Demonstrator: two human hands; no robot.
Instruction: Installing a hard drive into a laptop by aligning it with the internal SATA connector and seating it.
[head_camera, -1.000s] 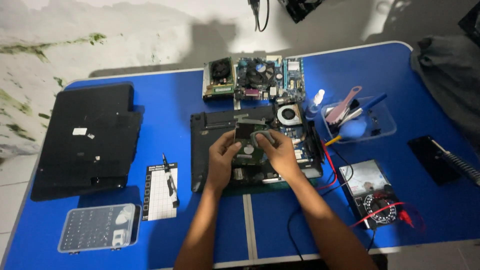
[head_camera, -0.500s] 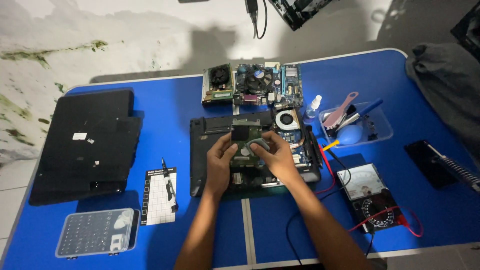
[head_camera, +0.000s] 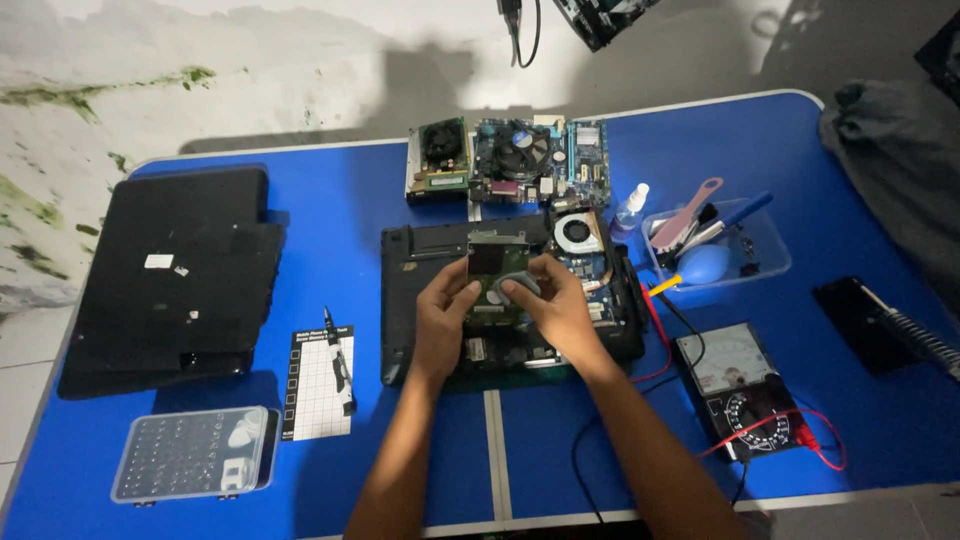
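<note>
Left hand (head_camera: 443, 318) gripping the left edge of a small hard drive (head_camera: 497, 272), thumb on its upper face, fingers curled under. Right hand (head_camera: 556, 308) closed on the drive's right side, thumb pressed on the green circuit face. Drive held between both hands, tilted up just above the middle of an opened laptop base (head_camera: 425, 290), metal bracket showing along its far edge.

At 1 o'clock from the hands, a round cooling fan (head_camera: 578, 232) seated in the laptop base's corner. At 12 o'clock, a bare motherboard (head_camera: 528, 158) with a graphics card (head_camera: 440, 150) touching its left side, both flat on the blue bench (head_camera: 340, 220). At 2 o'clock, a small spray bottle (head_camera: 630, 208) just beside a clear tray (head_camera: 768, 258) holding a pink brush (head_camera: 682, 214) and a blue air blower (head_camera: 703, 266). At 4 o'clock, an analogue multimeter (head_camera: 742, 388) with red and black leads trailing toward the laptop. At 3 o'clock, well apart, a black phone (head_camera: 858, 322) with a soldering iron (head_camera: 915, 330) across it.

At 9 o'clock, a black laptop cover (head_camera: 170, 280) lying flat. At 8 o'clock, a gridded screw mat (head_camera: 317, 385) with a screwdriver (head_camera: 338, 362) resting on it, and farther out a clear bit case (head_camera: 192, 453) near the bench's edge.
</note>
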